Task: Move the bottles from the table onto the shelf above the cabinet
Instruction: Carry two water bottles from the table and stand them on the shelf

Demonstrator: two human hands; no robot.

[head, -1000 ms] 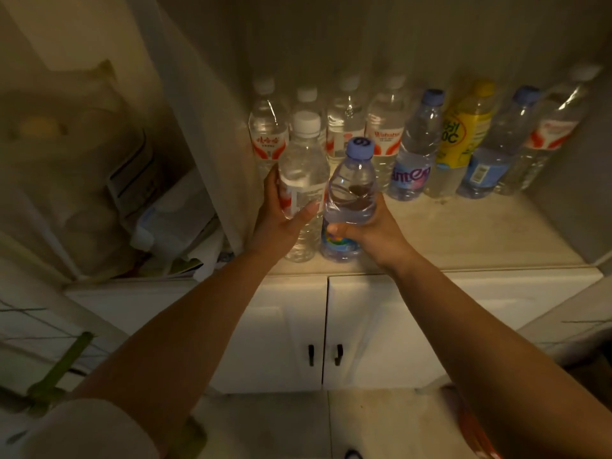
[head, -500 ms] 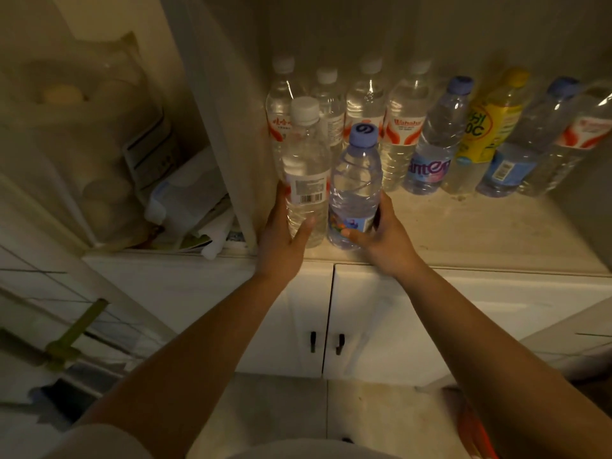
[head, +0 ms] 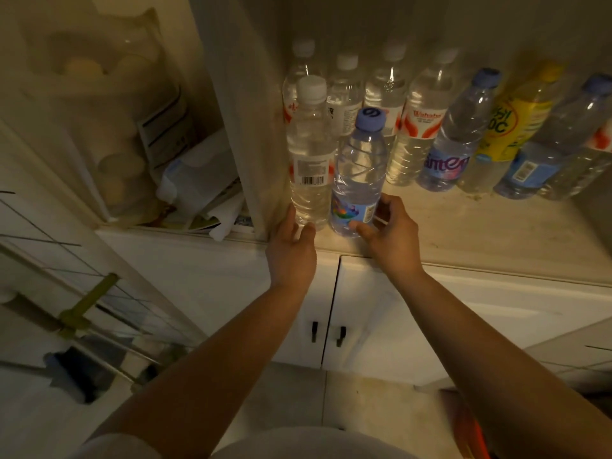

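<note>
Dim light is falling over white cabinet doors [head: 334, 299] below us, and we're standing right at them with both arms reaching up to the shelf [head: 463, 240]. We're setting two bottles down at its front edge: a second ago they were hanging in our grip, now both are standing upright on it. Our left hand [head: 291, 250] is loosening off the white-cap bottle [head: 311, 154], fingers relaxed and just touching its base. Our right hand [head: 390, 233] is opening too, thumb brushing the blue-cap bottle [head: 359, 173] near its label, curled fingers spreading away behind it. These two are touching each other, tight against the divider panel [head: 251, 127]. Behind them, the back row [head: 447, 134] is filling the wall. We're judging this pair delivered, so we're freeing up for the next trip to the table.
</note>
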